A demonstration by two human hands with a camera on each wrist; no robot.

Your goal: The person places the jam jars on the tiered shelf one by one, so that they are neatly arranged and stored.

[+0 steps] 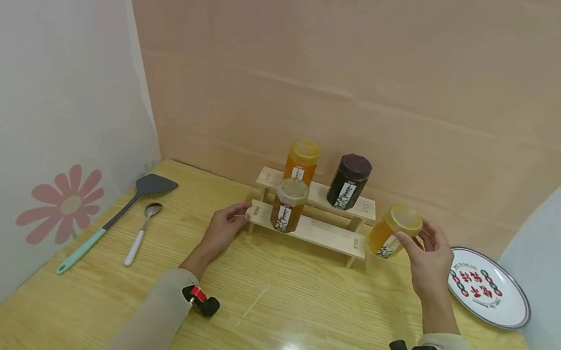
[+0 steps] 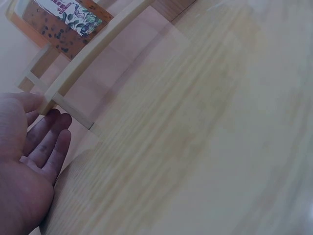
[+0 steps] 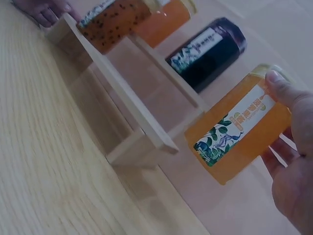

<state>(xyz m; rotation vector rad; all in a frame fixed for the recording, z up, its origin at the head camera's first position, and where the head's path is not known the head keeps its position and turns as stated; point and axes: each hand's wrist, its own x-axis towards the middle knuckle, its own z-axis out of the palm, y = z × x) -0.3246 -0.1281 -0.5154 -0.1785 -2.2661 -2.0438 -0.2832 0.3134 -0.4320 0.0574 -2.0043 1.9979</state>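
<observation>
My right hand (image 1: 430, 262) grips a jar of orange jam (image 1: 383, 242) near its yellow lid, thumb on the near side. This jar is held slightly tilted, off the right end of a two-step wooden display rack (image 1: 328, 236). At the rack's other end, my left hand (image 1: 223, 230) pinches the tip of the lower shelf; the left wrist view has the thumb above the board (image 2: 93, 54) and fingers below. A jar with dark seeds (image 1: 286, 216) stands on the lower step, left side. Another orange jar (image 1: 297, 168) and a dark purple jar (image 1: 346, 189) occupy the upper step.
On the left of the wooden table (image 1: 256, 319) lie a spatula (image 1: 120, 213) with a mint handle and a white-handled spoon (image 1: 137, 241). An oval plate (image 1: 512, 300) with red characters lies at the right, near the side wall. A plain wall covering (image 1: 388, 63) rises behind the rack.
</observation>
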